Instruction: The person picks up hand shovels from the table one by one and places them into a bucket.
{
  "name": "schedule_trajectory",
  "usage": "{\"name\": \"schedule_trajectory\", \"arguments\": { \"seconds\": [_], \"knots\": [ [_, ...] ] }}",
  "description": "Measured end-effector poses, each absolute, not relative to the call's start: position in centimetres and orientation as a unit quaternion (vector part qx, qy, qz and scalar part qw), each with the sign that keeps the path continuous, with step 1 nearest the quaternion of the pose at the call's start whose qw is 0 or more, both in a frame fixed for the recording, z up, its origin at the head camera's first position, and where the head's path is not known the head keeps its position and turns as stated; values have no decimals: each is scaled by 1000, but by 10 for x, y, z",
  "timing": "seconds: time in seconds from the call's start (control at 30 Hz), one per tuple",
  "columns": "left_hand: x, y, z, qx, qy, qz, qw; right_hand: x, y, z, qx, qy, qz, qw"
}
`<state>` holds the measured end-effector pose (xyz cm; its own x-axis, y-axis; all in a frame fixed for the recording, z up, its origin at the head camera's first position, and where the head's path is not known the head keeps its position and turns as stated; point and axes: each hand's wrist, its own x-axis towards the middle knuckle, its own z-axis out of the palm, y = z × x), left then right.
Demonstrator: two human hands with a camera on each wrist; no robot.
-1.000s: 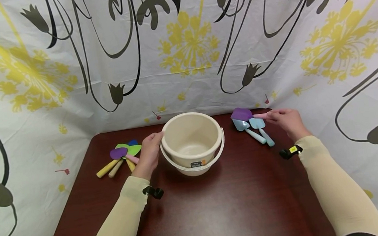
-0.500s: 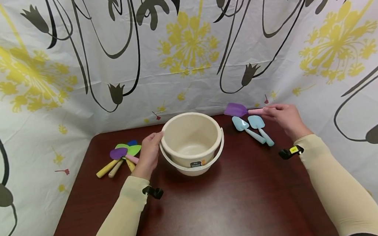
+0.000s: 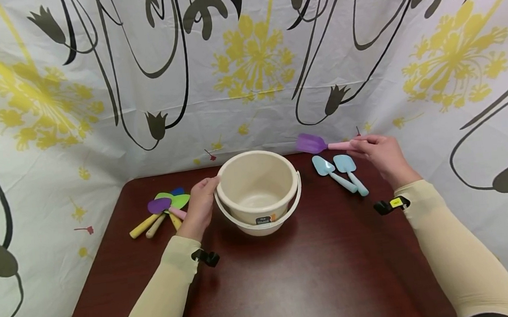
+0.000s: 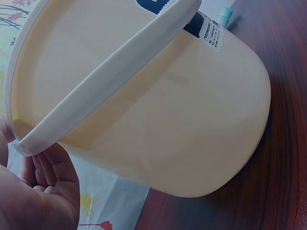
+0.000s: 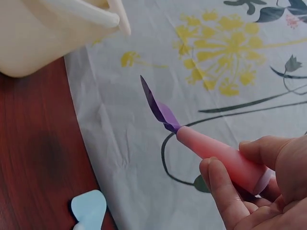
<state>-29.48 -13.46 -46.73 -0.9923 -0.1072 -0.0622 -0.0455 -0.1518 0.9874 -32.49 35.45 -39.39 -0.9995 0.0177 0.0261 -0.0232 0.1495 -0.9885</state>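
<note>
A cream bucket with a hanging handle stands at the back middle of the table. My left hand grips its left rim, the thumb at the top edge and the fingers curled outside below the handle's end. In my right hand is a small toy shovel with a purple blade and a pink handle, pinched between thumb and fingers. The shovel is raised above the table, its blade pointing left toward the bucket. Below it lie two light-blue trowels, side by side.
Left of the bucket lies a pile of small shovels with yellow handles and purple, green and blue blades. The dark red-brown table ends at the back against a white patterned cloth.
My right hand has lifted the purple shovel off the blue trowels and carried it up and slightly left. My left hand and the bucket have stayed where they were.
</note>
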Motion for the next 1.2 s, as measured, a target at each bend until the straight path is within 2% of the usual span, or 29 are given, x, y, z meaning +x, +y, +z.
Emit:
{"name": "schedule_trajectory", "arguments": {
  "seconds": [0.1,0.53,1.2],
  "knots": [
    [-295,-135,-467,59,-651,-756,20,-323,349,-389,26,-729,684,9],
    [-296,-136,-470,62,-644,-762,25,-309,326,-370,23,-738,674,23],
    [-297,-135,-471,58,-639,-766,29,-292,287,-351,124,-788,602,-41]
  ]
}}
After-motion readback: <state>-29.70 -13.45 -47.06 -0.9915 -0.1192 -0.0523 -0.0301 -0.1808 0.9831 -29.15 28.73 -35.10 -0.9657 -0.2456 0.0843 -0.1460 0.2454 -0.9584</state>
